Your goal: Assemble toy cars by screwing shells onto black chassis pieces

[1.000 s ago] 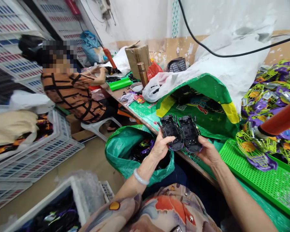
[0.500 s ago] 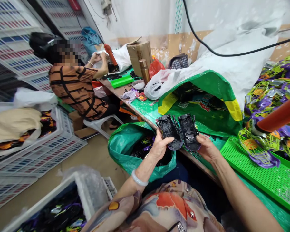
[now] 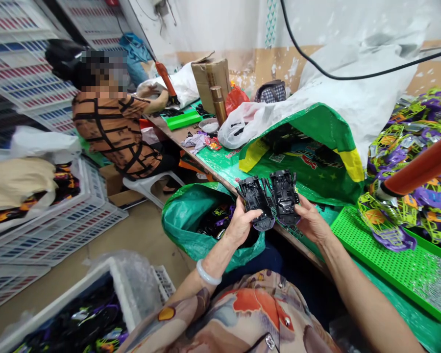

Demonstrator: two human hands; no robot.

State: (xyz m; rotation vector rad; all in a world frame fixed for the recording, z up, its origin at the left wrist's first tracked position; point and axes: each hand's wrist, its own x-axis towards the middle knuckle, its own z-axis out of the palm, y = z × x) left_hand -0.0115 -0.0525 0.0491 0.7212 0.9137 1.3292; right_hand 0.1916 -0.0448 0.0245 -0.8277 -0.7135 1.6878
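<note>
My left hand [image 3: 239, 223] grips a black plastic toy car chassis [image 3: 256, 200], thumb across its lower end. In my right hand [image 3: 311, 219] is a second black chassis [image 3: 284, 196], held by its right side. The two lie side by side with their undersides toward me, close together above the table edge; whether they touch I cannot tell. Below them, a green bag [image 3: 183, 220] holds dark and purple parts. Behind them, an open green and yellow sack [image 3: 316, 171] lies on the table with dark parts inside.
At right are a green perforated tray [image 3: 360, 235] with small metal pieces, a heap of purple and lime car parts [image 3: 419, 162] and a hanging orange-red tool [image 3: 422, 166]. A co-worker [image 3: 113, 127] sits at far left. Crates [image 3: 88, 215] and a white bin [image 3: 123, 294] stand on the floor.
Both hands keep hold of the two chassis, which have tilted slightly. The view has shifted a little. The co-worker's hands have moved lower beside the upright orange tool.
</note>
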